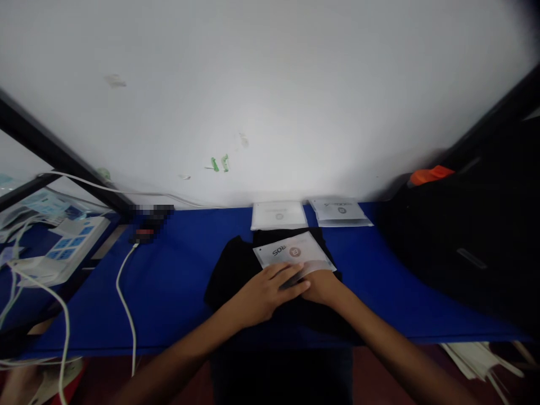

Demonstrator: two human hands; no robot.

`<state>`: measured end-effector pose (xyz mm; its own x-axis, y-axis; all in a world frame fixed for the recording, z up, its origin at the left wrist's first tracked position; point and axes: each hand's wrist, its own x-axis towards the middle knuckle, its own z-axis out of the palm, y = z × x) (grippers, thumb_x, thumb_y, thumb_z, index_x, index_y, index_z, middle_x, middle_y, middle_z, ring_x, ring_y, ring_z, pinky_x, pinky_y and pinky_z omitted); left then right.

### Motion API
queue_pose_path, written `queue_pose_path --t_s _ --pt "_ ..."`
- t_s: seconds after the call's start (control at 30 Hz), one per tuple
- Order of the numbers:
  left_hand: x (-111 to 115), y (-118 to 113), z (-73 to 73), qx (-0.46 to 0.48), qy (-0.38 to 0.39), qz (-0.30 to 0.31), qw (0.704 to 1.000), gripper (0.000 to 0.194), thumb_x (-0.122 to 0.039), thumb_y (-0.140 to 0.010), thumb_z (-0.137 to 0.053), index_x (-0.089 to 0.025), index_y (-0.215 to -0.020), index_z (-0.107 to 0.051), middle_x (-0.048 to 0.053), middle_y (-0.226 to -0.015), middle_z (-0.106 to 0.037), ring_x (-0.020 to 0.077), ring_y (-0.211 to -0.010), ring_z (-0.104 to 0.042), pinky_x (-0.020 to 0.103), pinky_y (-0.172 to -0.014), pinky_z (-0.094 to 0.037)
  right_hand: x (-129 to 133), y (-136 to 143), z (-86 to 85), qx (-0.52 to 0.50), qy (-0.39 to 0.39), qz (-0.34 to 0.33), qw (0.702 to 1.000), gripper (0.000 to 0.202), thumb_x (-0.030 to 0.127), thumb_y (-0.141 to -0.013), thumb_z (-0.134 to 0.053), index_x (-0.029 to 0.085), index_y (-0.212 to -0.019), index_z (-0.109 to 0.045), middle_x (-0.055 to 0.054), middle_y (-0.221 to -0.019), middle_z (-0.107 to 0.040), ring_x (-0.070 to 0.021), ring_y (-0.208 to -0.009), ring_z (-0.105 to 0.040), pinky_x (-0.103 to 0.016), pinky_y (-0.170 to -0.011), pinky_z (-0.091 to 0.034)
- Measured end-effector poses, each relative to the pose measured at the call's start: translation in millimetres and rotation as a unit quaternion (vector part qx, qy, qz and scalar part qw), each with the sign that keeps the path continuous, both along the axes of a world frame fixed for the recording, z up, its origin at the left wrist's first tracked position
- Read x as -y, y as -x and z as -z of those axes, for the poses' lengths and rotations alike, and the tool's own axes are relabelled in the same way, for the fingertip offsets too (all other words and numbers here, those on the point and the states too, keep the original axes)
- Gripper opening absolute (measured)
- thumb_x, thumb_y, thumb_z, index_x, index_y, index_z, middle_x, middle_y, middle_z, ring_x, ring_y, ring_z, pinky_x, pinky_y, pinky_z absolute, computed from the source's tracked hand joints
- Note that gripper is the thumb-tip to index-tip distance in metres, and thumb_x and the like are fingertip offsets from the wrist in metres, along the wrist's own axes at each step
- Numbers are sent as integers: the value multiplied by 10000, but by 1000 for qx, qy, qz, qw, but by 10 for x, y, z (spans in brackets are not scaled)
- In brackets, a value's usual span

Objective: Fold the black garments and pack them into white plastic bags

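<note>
A frosted pouch (310, 247) with printed lettering and a round logo lies tilted over a black cloth (230, 270) on the blue table (177, 298). My left hand (270, 289) rests on the pouch's lower edge, its fingers spread and pointing right. My right hand (318, 286) reaches in at the pouch's lower right side, its fingers hidden under or inside the pouch. Behind them, a white pouch (279, 216) and another printed pouch (340, 211) lie flat against the wall.
A large black bag (459, 236) with an orange piece (432, 175) fills the right side. At the left are a blurred-out dark device (149, 225) with a white cable (123, 292), and a white box (70, 247) beyond the black frame.
</note>
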<state>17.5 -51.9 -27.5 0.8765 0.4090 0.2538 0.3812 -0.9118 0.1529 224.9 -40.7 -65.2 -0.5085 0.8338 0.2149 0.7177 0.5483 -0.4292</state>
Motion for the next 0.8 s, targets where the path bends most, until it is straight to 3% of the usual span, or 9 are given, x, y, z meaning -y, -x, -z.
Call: queue_pose_path --t_s 0.1,0.17,0.23,0.33,0.43,0.53,0.63,0.8 --pt "-25 119 24 116 -26 -15 993 511 18 -886 -446 -203 -1340 -526 115 -1272 -628 228 -1125 -596 402 -949 -505 5 -132 -185 44 -5 4 999 250 177 -856 -596 128 -1087 -675 -148 -991 -735 -281 -873 -711 -417 -761 -592" --pt "-33 138 21 205 -40 -42 977 313 -40 -929 -476 -173 -1181 -606 88 -1002 -694 203 -948 -636 374 -847 -534 70 -161 -315 24 -70 -5 997 246 178 -884 -583 106 -1110 -643 -160 -1011 -719 -280 -908 -694 -426 -779 -585" --pt "-40 124 -2 264 -47 -63 961 194 -68 -929 -523 -168 -1053 -634 66 -880 -687 194 -872 -637 362 -797 -535 144 -149 -435 -36 -165 -34 985 295 170 -903 -582 110 -1191 -595 -159 -1079 -701 -267 -1009 -663 -427 -854 -568" --pt "-51 81 -46 317 -46 -74 944 149 -69 -910 -577 -173 -998 -639 54 -856 -691 187 -856 -632 354 -778 -535 216 -77 -556 -95 -294 -62 949 302 168 -886 -640 130 -1182 -595 -121 -1040 -710 -235 -1024 -644 -408 -913 -543" --pt "-55 38 -67 347 -41 -72 934 154 -43 -889 -606 -165 -976 -641 52 -847 -694 182 -848 -629 346 -759 -536 221 25 -580 -82 -361 -73 926 193 162 -875 -671 154 -1066 -645 -71 -936 -724 -207 -924 -647 -399 -915 -533" --pt "-43 2 -71 364 -30 -70 928 135 -31 -877 -626 -164 -898 -634 31 -788 -690 158 -754 -623 324 -703 -520 195 110 -552 -78 -373 -78 921 77 129 -893 -641 157 -960 -664 -51 -881 -724 -186 -857 -626 -391 -919 -521" --pt "-25 -12 -74 367 -16 -73 927 143 -24 -883 -615 -163 -853 -628 18 -744 -679 141 -695 -613 303 -658 -508 152 118 -533 -74 -372 -92 921 109 132 -939 -564 173 -928 -665 -39 -863 -722 -171 -833 -608 -376 -920 -506" --pt "-3 94 -104 392 2 -105 914 135 -28 -884 -627 -161 -874 -653 25 -769 -657 140 -727 -626 280 -647 -528 -23 -239 -441 -48 -368 -67 926 172 124 -965 -491 181 -985 -652 -57 -911 -722 -192 -893 -612 -391 -906 -479"
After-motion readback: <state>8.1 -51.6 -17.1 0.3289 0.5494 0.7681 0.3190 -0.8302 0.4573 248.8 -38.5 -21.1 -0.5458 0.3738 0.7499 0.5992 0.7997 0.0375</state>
